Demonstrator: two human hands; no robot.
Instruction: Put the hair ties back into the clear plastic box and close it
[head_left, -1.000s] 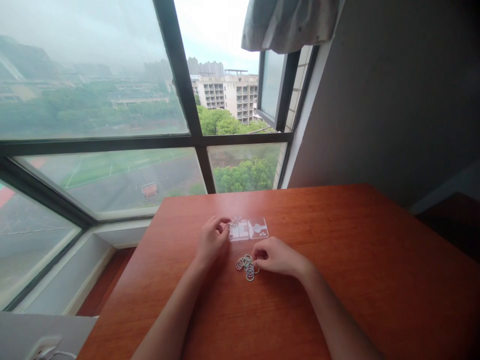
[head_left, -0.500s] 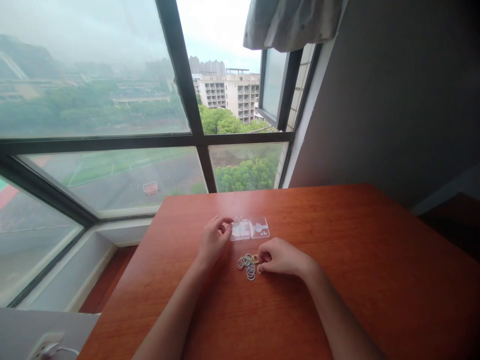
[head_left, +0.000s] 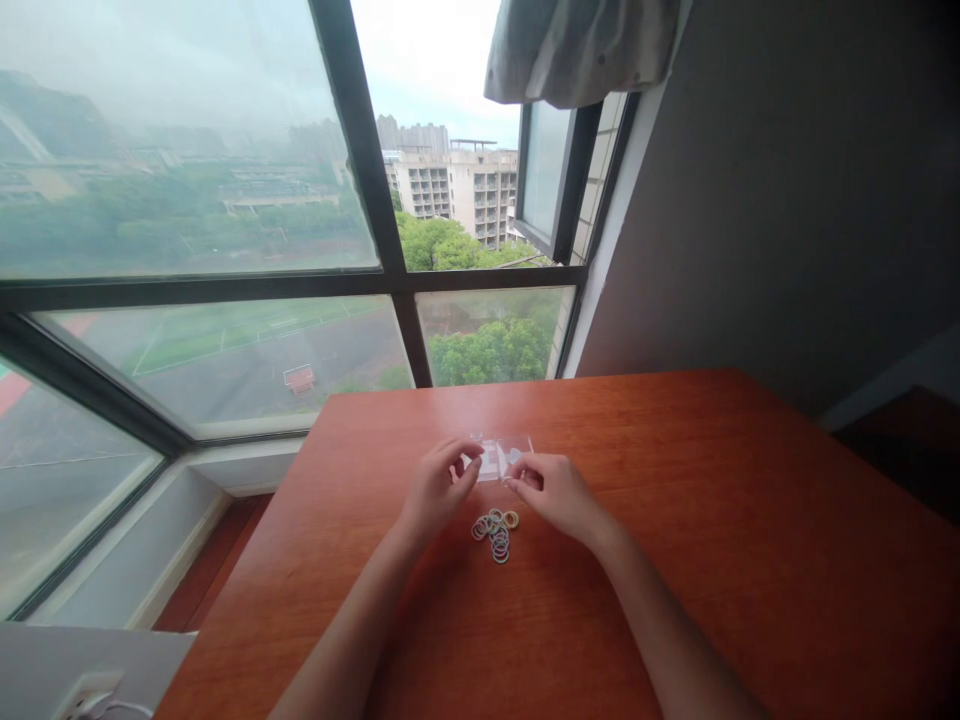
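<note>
A small clear plastic box (head_left: 500, 455) lies open on the reddish wooden table (head_left: 675, 560). Just in front of it sits a pile of small coloured rings (head_left: 495, 530). My left hand (head_left: 439, 488) rests at the box's left edge, thumb and forefinger pinched together there; what they hold is too small to make out. My right hand (head_left: 551, 490) is at the box's right half, fingers curled and pinched near its front edge, possibly on a ring. Both forearms reach in from the bottom of the view.
The table's far edge meets a large window with dark frames (head_left: 390, 285). A grey wall (head_left: 787, 200) stands to the right. A curtain (head_left: 577, 45) hangs at the top. A white socket with a cable (head_left: 86, 695) shows at the bottom left.
My right hand has left the ring pile and moved up to the clear box. My left hand shifted slightly right along the box's left edge.
</note>
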